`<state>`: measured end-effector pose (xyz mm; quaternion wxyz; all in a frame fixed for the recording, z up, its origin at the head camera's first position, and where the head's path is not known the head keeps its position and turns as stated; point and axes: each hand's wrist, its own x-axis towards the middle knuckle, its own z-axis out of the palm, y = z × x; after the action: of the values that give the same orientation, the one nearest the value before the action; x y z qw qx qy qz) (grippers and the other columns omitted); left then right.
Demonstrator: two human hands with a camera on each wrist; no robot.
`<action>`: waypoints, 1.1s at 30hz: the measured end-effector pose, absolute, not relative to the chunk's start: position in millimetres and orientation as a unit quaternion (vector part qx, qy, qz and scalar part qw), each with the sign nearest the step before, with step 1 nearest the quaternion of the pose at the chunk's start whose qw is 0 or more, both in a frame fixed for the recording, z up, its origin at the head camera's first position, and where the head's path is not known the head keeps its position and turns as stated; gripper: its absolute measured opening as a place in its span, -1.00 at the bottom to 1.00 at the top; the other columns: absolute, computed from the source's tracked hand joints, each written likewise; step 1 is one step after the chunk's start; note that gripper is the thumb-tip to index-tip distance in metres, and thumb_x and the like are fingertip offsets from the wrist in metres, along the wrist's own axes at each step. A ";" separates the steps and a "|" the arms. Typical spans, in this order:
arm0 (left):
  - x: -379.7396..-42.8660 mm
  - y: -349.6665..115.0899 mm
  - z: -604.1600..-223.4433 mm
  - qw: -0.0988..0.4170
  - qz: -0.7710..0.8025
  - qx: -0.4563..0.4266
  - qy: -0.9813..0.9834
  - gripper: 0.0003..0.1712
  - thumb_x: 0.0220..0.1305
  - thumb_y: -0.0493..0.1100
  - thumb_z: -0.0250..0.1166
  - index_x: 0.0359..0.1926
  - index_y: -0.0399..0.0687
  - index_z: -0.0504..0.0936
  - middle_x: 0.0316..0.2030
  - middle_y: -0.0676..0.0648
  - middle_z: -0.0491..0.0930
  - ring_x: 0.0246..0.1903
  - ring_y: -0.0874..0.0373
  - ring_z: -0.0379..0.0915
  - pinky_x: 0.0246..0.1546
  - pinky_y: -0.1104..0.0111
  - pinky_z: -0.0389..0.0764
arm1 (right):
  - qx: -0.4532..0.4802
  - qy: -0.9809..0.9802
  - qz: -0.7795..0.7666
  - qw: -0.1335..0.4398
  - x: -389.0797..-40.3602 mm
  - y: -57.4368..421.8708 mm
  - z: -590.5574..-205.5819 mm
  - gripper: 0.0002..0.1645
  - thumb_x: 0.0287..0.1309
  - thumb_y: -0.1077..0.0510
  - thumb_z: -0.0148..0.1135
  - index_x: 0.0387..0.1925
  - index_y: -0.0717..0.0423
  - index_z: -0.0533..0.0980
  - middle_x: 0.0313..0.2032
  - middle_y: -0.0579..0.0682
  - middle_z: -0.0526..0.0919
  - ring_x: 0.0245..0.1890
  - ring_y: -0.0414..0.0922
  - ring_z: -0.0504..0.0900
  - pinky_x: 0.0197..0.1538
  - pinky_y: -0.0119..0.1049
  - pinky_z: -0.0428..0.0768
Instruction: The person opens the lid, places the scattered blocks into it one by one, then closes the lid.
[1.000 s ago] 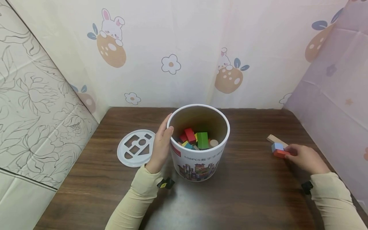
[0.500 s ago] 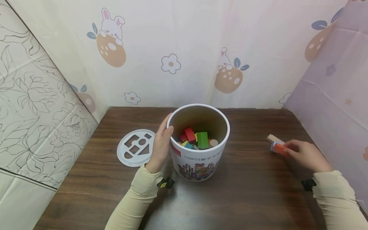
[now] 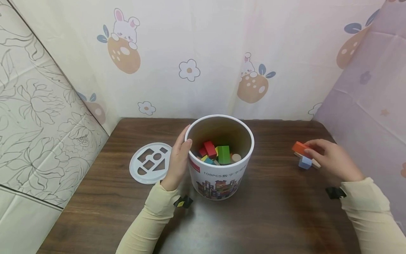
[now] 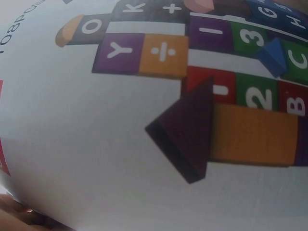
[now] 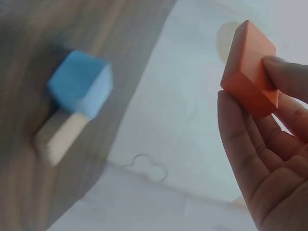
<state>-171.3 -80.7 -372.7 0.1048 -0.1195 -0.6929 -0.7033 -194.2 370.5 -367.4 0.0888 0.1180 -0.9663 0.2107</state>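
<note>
My left hand (image 3: 178, 160) rests against the left side of a white bucket (image 3: 216, 180), thumb at the rim and fingers along the outer wall. Inside the bucket lie several coloured blocks, among them a green block (image 3: 223, 155) and a red block (image 3: 209, 149). At the right, my right hand (image 3: 333, 158) pinches an orange rectangular block (image 5: 250, 70) between thumb and fingers, raised over the table. Below it sit a light blue block (image 3: 305, 162) and a plain wooden block (image 5: 62, 137), the latter partly hidden in the head view. The left wrist view shows mostly the bucket's printed wall.
A white lid (image 3: 151, 163) with shaped cut-outs lies left of the bucket, partly behind my left hand. The dark wooden table (image 3: 253, 218) ends at a patterned curtain (image 3: 219, 46) at the back and on the right. A pale panel (image 3: 38, 123) stands on the left.
My right hand has lifted the orange block from beside the blue block and moved it up and left. The blue block now shows fully. My left hand and the bucket stay put.
</note>
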 end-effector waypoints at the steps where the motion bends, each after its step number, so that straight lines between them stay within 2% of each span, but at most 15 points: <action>1: -171.4 -80.7 -372.8 0.105 -0.704 -0.119 -0.693 -0.43 0.48 -0.08 -0.07 0.46 0.03 0.22 0.40 0.02 0.29 0.39 0.04 0.19 0.39 -0.07 0.26 | 0.121 -0.966 0.210 0.091 -194.9 366.2 -364.0 -0.60 0.24 0.02 0.29 -0.03 0.24 0.57 -0.18 0.24 0.68 -0.40 -0.22 0.49 -0.38 -0.31 0.44; 4: -171.8 -80.7 -373.3 0.104 -0.705 -0.118 -0.692 -0.43 0.48 -0.08 -0.07 0.46 0.03 0.22 0.40 0.02 0.29 0.39 0.04 0.19 0.39 -0.07 0.26 | 0.132 -0.964 0.207 0.097 -196.7 351.6 -353.0 -0.61 0.24 0.04 0.29 -0.02 0.23 0.57 -0.17 0.22 0.68 -0.36 -0.09 0.53 -0.35 -0.27 0.46; 7: -171.8 -80.7 -373.3 0.102 -0.705 -0.114 -0.692 -0.44 0.48 -0.09 -0.07 0.46 0.06 0.23 0.40 0.02 0.29 0.39 0.04 0.19 0.39 -0.08 0.26 | 0.152 -0.960 0.204 0.114 -198.2 335.7 -341.8 -0.64 0.21 0.08 0.32 -0.02 0.21 0.59 -0.18 0.18 0.68 -0.34 -0.06 0.54 -0.34 -0.28 0.48; 15: -171.6 -80.2 -372.2 0.098 -0.709 -0.113 -0.690 -0.45 0.48 -0.11 -0.08 0.45 0.12 0.24 0.40 0.03 0.29 0.38 0.03 0.20 0.38 -0.09 0.26 | 0.210 -0.945 0.193 0.163 -200.3 290.4 -310.9 -0.67 0.11 0.19 0.40 -0.06 0.13 0.62 -0.25 0.03 0.69 -0.35 -0.12 0.54 -0.29 -0.36 0.53; 21: -171.9 -79.8 -371.8 0.098 -0.708 -0.116 -0.689 -0.43 0.48 -0.11 -0.07 0.47 0.02 0.21 0.40 0.01 0.28 0.38 0.01 0.20 0.38 -0.09 0.27 | 0.256 -0.925 0.205 0.194 -199.4 262.2 -287.6 -0.62 0.05 0.24 0.43 -0.04 0.11 0.62 -0.22 0.02 0.70 -0.29 -0.12 0.55 -0.20 -0.40 0.49; 27: -171.4 -79.3 -370.4 0.098 -0.709 -0.116 -0.689 -0.43 0.48 -0.09 -0.06 0.46 0.07 0.22 0.41 0.01 0.28 0.38 0.00 0.19 0.38 -0.09 0.27 | 0.303 -0.904 0.234 0.191 -202.0 235.3 -268.2 -0.62 0.05 0.27 0.42 -0.03 0.07 0.62 -0.21 -0.04 0.69 -0.26 -0.18 0.53 -0.14 -0.53 0.45; 33: -171.0 -78.8 -369.6 0.097 -0.713 -0.116 -0.685 -0.44 0.47 -0.11 -0.06 0.46 0.09 0.23 0.40 0.00 0.29 0.38 -0.01 0.19 0.38 -0.10 0.27 | 0.351 -0.893 0.231 0.162 -210.7 204.9 -260.5 -0.66 0.06 0.27 0.41 -0.07 0.09 0.63 -0.24 -0.07 0.71 -0.27 -0.21 0.59 -0.16 -0.30 0.62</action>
<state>-171.0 -78.8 -369.6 0.0968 -0.1160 -0.6851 -0.7126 -210.7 204.9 -260.5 0.1619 0.3511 -0.8929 0.2306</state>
